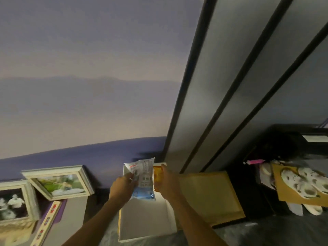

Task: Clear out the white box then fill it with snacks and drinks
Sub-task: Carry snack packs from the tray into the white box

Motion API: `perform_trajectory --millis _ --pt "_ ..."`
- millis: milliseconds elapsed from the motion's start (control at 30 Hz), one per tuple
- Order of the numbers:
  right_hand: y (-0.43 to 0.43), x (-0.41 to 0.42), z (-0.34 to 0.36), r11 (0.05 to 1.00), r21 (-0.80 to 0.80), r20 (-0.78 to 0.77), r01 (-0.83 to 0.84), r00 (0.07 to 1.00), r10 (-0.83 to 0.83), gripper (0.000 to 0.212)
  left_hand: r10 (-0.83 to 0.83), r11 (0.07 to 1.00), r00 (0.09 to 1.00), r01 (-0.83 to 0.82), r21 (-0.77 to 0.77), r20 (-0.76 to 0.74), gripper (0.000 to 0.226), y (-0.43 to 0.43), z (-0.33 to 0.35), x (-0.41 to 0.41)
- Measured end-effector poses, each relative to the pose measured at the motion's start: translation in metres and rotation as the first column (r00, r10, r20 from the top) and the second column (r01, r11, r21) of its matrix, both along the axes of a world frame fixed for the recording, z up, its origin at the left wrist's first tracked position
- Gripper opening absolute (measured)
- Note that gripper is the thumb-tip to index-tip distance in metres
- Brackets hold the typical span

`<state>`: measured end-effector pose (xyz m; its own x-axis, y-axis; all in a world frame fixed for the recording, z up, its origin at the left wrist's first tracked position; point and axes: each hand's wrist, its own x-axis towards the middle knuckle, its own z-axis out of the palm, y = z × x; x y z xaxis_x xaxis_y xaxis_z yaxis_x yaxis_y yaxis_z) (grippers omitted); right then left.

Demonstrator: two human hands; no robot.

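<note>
White box (145,221) lies open beneath both hands. Over its far end, we see the left hand (122,185) pinching a blue-and-white packet (143,178) and the right hand (168,185) with fingers curled round an orange packet (158,176). We judge both packets light, soft and slippery; grip them at the edges.

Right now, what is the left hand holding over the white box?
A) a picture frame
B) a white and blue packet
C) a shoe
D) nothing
B: the left hand grips a white and blue packet above the white box; the right hand holds an orange packet.
</note>
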<state>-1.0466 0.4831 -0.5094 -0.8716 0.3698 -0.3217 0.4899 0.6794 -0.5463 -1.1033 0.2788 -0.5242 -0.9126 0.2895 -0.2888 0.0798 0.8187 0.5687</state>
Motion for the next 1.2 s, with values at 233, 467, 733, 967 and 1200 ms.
perform_trajectory --millis 233,467,733,967,1200 --pt "-0.014 -0.033 -0.075 0.997 -0.072 0.017 -0.009 1.000 0.010 0.020 0.070 0.955 0.997 -0.062 -0.291 0.020 0.037 0.016 -0.066 -0.009" --pt "-0.007 -0.029 -0.133 0.973 -0.191 0.051 0.129 0.991 -0.122 0.042 0.218 0.930 0.976 -0.203 -0.307 0.013 0.023 0.038 -0.090 0.003" --pt "0.000 -0.034 -0.095 0.997 -0.018 0.018 -0.070 0.997 0.071 0.031 0.214 0.966 0.976 -0.208 -0.156 0.028 0.012 0.018 -0.061 -0.002" --pt "-0.005 -0.067 0.033 0.923 0.104 -0.139 -0.370 0.913 0.382 0.075 0.290 0.957 0.948 -0.289 0.027 -0.134 0.064 -0.046 0.054 -0.004" --pt "-0.109 -0.096 0.147 0.748 0.255 -0.234 -0.613 0.711 0.663 0.093 0.420 0.883 0.811 -0.469 -0.024 -0.407 0.084 -0.165 0.162 0.031"
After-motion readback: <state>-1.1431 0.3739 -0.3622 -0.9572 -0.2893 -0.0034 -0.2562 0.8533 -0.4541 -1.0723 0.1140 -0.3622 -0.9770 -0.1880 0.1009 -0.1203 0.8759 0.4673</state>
